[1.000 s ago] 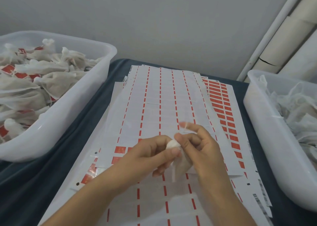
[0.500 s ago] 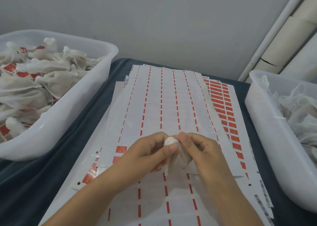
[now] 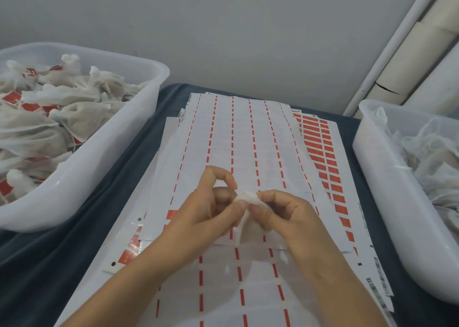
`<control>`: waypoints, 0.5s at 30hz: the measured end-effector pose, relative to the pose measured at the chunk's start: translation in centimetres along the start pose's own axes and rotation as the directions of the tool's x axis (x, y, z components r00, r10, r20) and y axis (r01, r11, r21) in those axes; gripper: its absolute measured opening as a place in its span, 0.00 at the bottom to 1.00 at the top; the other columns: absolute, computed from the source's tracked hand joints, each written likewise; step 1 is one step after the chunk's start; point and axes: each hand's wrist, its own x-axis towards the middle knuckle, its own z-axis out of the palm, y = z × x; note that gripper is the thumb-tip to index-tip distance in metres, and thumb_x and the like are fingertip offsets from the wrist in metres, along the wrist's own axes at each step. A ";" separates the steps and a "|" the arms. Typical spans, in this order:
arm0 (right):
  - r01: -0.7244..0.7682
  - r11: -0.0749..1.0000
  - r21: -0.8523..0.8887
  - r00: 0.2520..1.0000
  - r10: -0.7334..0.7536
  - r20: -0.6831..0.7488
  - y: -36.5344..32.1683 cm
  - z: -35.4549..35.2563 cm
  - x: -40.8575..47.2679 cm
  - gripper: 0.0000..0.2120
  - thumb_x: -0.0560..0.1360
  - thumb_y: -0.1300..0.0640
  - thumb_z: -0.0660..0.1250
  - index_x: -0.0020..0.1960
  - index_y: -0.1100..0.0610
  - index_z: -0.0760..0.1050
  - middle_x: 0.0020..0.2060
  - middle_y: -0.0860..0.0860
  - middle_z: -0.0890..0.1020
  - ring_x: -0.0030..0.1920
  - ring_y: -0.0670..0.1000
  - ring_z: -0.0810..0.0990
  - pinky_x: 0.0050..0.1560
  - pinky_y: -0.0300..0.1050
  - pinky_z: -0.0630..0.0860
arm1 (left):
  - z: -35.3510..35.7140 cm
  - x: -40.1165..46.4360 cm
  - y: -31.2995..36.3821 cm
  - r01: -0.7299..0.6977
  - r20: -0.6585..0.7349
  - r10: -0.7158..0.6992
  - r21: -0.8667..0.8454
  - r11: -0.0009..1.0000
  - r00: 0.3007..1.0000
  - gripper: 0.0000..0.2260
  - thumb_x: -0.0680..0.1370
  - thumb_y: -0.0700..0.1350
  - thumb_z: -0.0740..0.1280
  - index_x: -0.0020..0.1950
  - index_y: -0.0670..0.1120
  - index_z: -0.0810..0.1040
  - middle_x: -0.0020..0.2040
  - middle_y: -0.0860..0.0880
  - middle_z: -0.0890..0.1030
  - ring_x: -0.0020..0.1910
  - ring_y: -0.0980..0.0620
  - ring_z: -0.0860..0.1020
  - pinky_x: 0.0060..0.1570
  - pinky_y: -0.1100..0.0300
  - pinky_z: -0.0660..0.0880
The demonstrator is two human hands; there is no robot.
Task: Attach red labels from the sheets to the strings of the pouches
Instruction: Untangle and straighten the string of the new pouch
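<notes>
A small white pouch [image 3: 247, 202] hangs between my two hands above the label sheets [image 3: 238, 137]. My left hand [image 3: 206, 212] pinches its gathered top with thumb and fingers, its index finger arched up. My right hand [image 3: 285, 212] pinches the same top from the right side. The pouch's body droops below the fingers; its string is too thin to make out. The top sheets are mostly peeled, showing only thin red dashes. A sheet with full red labels [image 3: 323, 157] pokes out on the right, and a few red labels [image 3: 172, 213] remain at the left.
A white tub [image 3: 104, 162] on the left holds several pouches with red labels attached. Another white tub [image 3: 380, 182] on the right holds unlabelled white pouches. A dark blue cloth [image 3: 49, 264] covers the table. A grey wall and white pipes [image 3: 387, 53] stand behind.
My hands have risen slightly with the pouch. My left index finger has lifted into an arch, and my right fingers have closed in on the pouch's top.
</notes>
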 end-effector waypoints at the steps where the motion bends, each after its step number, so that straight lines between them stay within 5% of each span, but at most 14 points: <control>1: -0.016 1.000 0.023 0.998 0.014 0.058 0.0 -0.1 0.0 0.17 0.64 0.44 0.67 0.48 0.51 0.82 0.43 0.44 0.84 0.45 0.43 0.81 0.47 0.34 0.77 | 0.0 0.0 0.1 -0.026 0.012 0.026 0.003 1.000 1.000 0.11 0.74 0.53 0.61 0.53 0.52 0.64 0.33 0.57 0.79 0.28 0.62 0.73 0.29 0.72 0.69; 6: -0.156 0.921 0.358 0.922 0.006 0.387 -0.6 -0.7 -0.3 0.15 0.73 0.54 0.65 0.56 0.59 0.80 0.57 0.49 0.81 0.59 0.47 0.78 0.60 0.40 0.74 | 0.0 0.0 0.0 -0.029 0.084 0.039 -0.109 0.994 0.996 0.11 0.75 0.51 0.62 0.55 0.52 0.65 0.38 0.56 0.81 0.35 0.62 0.76 0.35 0.70 0.72; 12: -0.282 0.836 0.471 0.891 0.045 0.453 -0.6 -0.5 -0.3 0.14 0.71 0.56 0.69 0.51 0.63 0.81 0.51 0.55 0.81 0.56 0.53 0.78 0.57 0.43 0.75 | -0.5 0.4 0.0 0.225 0.107 -0.198 -0.468 0.855 0.974 0.14 0.71 0.45 0.68 0.54 0.49 0.69 0.33 0.50 0.78 0.32 0.55 0.72 0.34 0.64 0.71; 15: -0.290 0.783 0.550 0.904 0.036 0.425 -0.5 -0.1 -0.3 0.12 0.72 0.58 0.66 0.51 0.63 0.81 0.52 0.57 0.81 0.58 0.56 0.77 0.62 0.48 0.73 | -0.2 0.4 -0.1 0.217 0.043 -0.222 -0.457 0.863 0.974 0.13 0.72 0.48 0.71 0.53 0.51 0.71 0.39 0.50 0.80 0.39 0.53 0.77 0.42 0.60 0.74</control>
